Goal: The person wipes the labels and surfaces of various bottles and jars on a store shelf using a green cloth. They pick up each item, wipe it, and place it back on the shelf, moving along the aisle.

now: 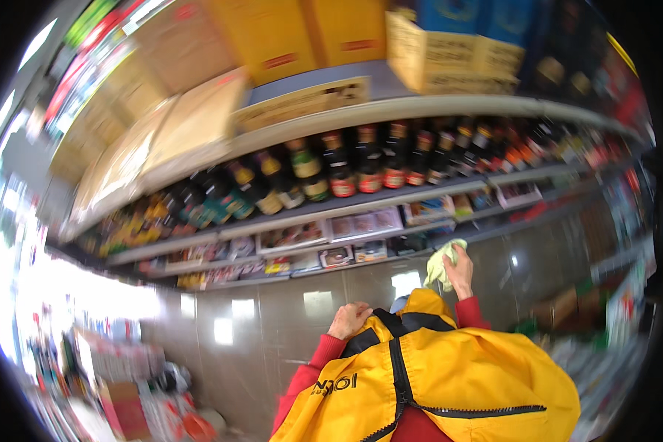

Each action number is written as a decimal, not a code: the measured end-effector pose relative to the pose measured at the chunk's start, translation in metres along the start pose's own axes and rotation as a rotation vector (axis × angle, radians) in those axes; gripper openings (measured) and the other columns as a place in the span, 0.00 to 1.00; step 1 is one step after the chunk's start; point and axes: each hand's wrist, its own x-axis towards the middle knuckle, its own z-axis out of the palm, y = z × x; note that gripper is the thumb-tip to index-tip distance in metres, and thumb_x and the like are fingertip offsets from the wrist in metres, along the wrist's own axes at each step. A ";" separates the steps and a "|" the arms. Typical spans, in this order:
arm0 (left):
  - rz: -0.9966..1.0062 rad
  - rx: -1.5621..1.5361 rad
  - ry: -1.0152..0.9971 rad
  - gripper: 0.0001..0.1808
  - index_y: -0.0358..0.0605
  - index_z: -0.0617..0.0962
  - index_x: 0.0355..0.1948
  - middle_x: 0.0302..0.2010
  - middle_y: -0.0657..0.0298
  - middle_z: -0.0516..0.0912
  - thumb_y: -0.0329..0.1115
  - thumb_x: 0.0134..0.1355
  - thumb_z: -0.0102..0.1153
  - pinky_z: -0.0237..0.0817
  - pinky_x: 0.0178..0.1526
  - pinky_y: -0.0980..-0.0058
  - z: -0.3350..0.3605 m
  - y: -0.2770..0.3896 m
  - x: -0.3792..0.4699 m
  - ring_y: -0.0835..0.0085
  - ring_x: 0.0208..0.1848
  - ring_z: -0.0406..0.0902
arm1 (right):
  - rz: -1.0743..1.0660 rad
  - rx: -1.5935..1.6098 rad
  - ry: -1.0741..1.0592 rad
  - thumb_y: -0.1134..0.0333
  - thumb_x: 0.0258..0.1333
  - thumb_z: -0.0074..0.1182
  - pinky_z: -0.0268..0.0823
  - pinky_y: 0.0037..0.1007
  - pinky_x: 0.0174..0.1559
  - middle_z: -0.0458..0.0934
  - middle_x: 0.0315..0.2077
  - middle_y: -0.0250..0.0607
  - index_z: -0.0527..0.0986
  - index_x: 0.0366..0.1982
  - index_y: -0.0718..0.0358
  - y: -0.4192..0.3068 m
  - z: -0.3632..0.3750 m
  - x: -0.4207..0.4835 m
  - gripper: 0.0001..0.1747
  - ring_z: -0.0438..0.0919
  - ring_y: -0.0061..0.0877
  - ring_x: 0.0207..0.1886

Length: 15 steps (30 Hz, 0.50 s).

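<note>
My right hand (458, 271) grips a crumpled pale green cloth (442, 266), held out over the floor in front of the lowest shelves. My left hand (351, 320) has its fingers curled at the black-trimmed edge of the yellow vest (475, 359) that I wear over red sleeves; whether it pinches the fabric cannot be told. Beyond the hands, a shelf holds a long row of dark bottles (369, 160), several with red labels, and one green bottle (308, 168). Small boxed goods (364, 224) lie on the lower shelves.
Large yellow boxes (271, 38), brown cartons (193, 121) and blue boxes (453, 16) stand on the upper shelf. Cartons and packs (124, 409) are stacked on the shiny tiled floor (254, 331) at lower left. Blurred goods (569, 306) stand at the right.
</note>
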 end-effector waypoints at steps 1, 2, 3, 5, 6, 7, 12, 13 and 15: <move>0.015 -0.016 -0.039 0.20 0.36 0.83 0.46 0.39 0.49 0.87 0.44 0.63 0.60 0.76 0.47 0.68 0.003 0.003 0.008 0.60 0.43 0.86 | 0.021 -0.017 0.066 0.61 0.52 0.63 0.69 0.38 0.57 0.80 0.50 0.55 0.76 0.53 0.66 0.008 -0.013 -0.007 0.27 0.78 0.47 0.55; 0.038 -0.042 -0.091 0.20 0.37 0.83 0.46 0.40 0.49 0.87 0.44 0.64 0.60 0.75 0.47 0.68 0.004 0.006 0.016 0.61 0.43 0.86 | 0.079 -0.042 0.088 0.60 0.52 0.63 0.69 0.38 0.57 0.80 0.49 0.55 0.76 0.53 0.66 0.017 -0.025 -0.014 0.27 0.78 0.47 0.54; 0.039 -0.064 -0.152 0.20 0.37 0.83 0.46 0.40 0.49 0.87 0.45 0.64 0.60 0.75 0.48 0.68 0.008 0.011 0.026 0.61 0.43 0.86 | 0.109 -0.068 0.134 0.60 0.52 0.63 0.70 0.38 0.56 0.80 0.49 0.56 0.76 0.53 0.65 0.025 -0.037 -0.021 0.27 0.78 0.47 0.53; 0.042 0.025 -0.287 0.23 0.36 0.82 0.50 0.43 0.49 0.87 0.45 0.64 0.60 0.74 0.51 0.70 0.016 0.022 0.045 0.63 0.48 0.85 | 0.169 -0.097 0.213 0.60 0.52 0.63 0.69 0.41 0.56 0.80 0.48 0.55 0.76 0.53 0.61 0.043 -0.058 -0.038 0.26 0.77 0.49 0.53; 0.048 0.052 -0.324 0.23 0.36 0.81 0.50 0.43 0.50 0.87 0.45 0.64 0.60 0.74 0.51 0.70 0.020 0.027 0.051 0.63 0.48 0.85 | 0.201 -0.066 0.246 0.60 0.51 0.63 0.68 0.41 0.57 0.79 0.50 0.55 0.76 0.53 0.62 0.052 -0.069 -0.047 0.27 0.77 0.48 0.54; 0.060 0.049 -0.332 0.23 0.36 0.81 0.50 0.43 0.50 0.87 0.46 0.64 0.60 0.74 0.52 0.70 0.024 0.033 0.057 0.63 0.48 0.85 | 0.279 -0.077 0.278 0.59 0.51 0.63 0.68 0.41 0.57 0.79 0.50 0.55 0.76 0.53 0.62 0.062 -0.080 -0.057 0.27 0.77 0.48 0.54; 0.053 0.126 -0.436 0.22 0.38 0.82 0.49 0.44 0.51 0.87 0.47 0.63 0.60 0.74 0.52 0.69 0.050 0.061 0.082 0.62 0.49 0.85 | 0.421 -0.113 0.312 0.59 0.50 0.64 0.70 0.41 0.56 0.81 0.47 0.55 0.77 0.52 0.63 0.107 -0.107 -0.079 0.27 0.79 0.48 0.52; 0.064 0.145 -0.431 0.23 0.38 0.82 0.49 0.44 0.51 0.87 0.47 0.63 0.60 0.74 0.52 0.69 0.057 0.067 0.086 0.62 0.49 0.85 | 0.434 -0.110 0.308 0.59 0.50 0.64 0.70 0.41 0.55 0.81 0.47 0.55 0.77 0.52 0.63 0.116 -0.113 -0.076 0.27 0.79 0.48 0.51; 0.055 0.137 -0.417 0.23 0.36 0.82 0.49 0.44 0.51 0.87 0.47 0.64 0.60 0.74 0.51 0.70 0.073 0.081 0.093 0.63 0.48 0.85 | 0.417 -0.104 0.314 0.60 0.50 0.64 0.71 0.41 0.54 0.82 0.46 0.56 0.77 0.52 0.62 0.135 -0.123 -0.063 0.27 0.80 0.48 0.51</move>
